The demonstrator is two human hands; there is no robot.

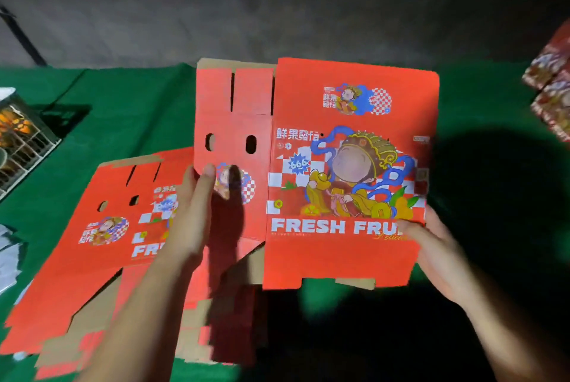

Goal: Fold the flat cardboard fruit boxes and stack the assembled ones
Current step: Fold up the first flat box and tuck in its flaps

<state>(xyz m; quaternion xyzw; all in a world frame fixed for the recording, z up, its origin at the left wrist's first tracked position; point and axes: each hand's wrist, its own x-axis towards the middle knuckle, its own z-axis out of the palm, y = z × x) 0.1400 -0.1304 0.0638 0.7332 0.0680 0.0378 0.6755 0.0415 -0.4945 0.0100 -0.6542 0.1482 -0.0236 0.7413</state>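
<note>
Red cardboard up in front of us: we've got one flat fruit box (345, 171) lifted above the green counter (123, 110), our left hand (192, 221) gripping its narrow side panel, our right hand (438, 255) pinching the lower right edge. More flat boxes (101, 246) lie piled on the counter, lower left. Assembled boxes (552, 94) sit blurred, far right.
</note>
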